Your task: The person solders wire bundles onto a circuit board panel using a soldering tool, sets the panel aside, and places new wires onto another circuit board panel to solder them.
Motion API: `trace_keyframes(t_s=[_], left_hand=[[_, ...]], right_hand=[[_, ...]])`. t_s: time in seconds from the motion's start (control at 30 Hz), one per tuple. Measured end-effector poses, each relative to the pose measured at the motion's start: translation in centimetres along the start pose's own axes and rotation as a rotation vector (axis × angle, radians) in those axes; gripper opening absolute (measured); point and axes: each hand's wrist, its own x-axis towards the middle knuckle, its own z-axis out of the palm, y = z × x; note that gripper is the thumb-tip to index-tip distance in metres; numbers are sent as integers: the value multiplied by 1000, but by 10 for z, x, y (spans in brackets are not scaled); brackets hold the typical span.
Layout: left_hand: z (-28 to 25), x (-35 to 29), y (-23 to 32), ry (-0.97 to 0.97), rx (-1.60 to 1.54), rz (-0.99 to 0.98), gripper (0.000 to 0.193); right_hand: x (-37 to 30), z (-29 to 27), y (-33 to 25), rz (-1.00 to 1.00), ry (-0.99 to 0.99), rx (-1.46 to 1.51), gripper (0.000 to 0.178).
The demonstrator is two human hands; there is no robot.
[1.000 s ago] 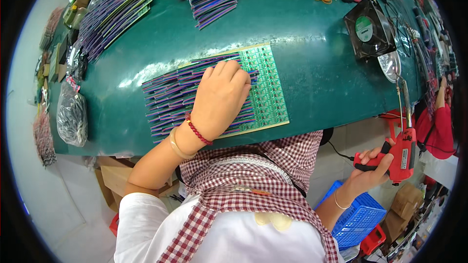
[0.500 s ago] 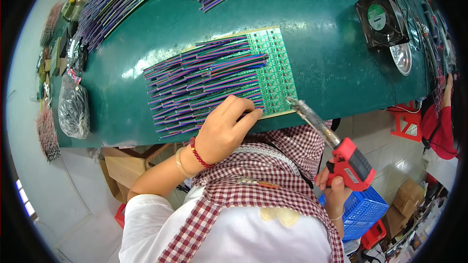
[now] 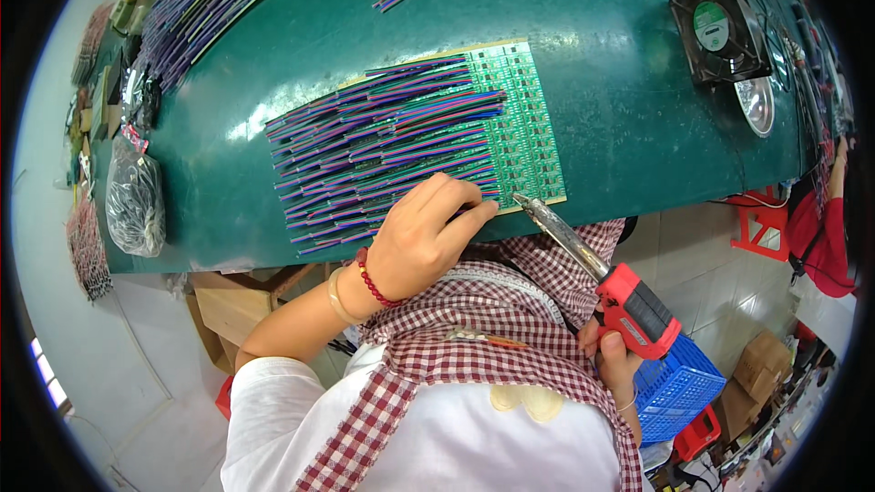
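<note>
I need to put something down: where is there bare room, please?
The table is bare between the board and fan, and between the bag and the board's wires. Crowded: around the left hand, iron and wired stack.

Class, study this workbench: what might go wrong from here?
The left grip sits close to the tip of the red soldering gun; if that tip is hot, a slip might burn the fingers. The multicoloured wires lie closely packed on the green circuit-board panel, so a stray touch might scorch a neighbouring wire's insulation.
</note>
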Motion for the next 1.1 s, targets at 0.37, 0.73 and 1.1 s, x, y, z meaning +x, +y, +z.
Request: trace_keyframes(t_s=[0.37, 0.73, 1.1], left_hand=[[1, 2, -1, -8, -5, 4, 26], [0, 2, -1, -9, -31, -6, 29], [3, 0, -2, -1, 11, 28, 27]], right_hand=[[3, 2, -2, -16, -30, -58, 23], [0, 2, -5, -11, -10, -62, 24], [0, 2, -3, -6, -13, -84, 23]])
